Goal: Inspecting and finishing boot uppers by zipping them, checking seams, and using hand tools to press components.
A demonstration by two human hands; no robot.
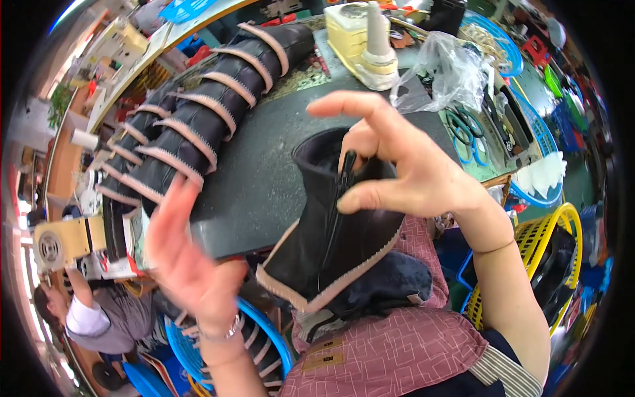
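Observation:
A black boot upper point(311, 231) with a side zipper and a pale pink, jagged lower edge hangs in front of me at the table's near edge. My right hand point(397, 159) grips its top rim beside the zipper, with the thumb low and the index finger stretched out to the left. My left hand point(195, 255), smeared by motion, holds nothing, and its fingers point up and apart. Its fingertips are close to the nearest of a row of stacked black boot uppers point(192, 122); whether they touch cannot be told.
On the dark tabletop point(264, 165) stand a cream-coloured machine with a thread cone point(378, 40), a crumpled clear plastic bag point(446, 73) and scissors point(466, 126). A blue basket point(271, 337) and a yellow basket point(572, 231) flank me. Another person point(109, 324) sits at the left.

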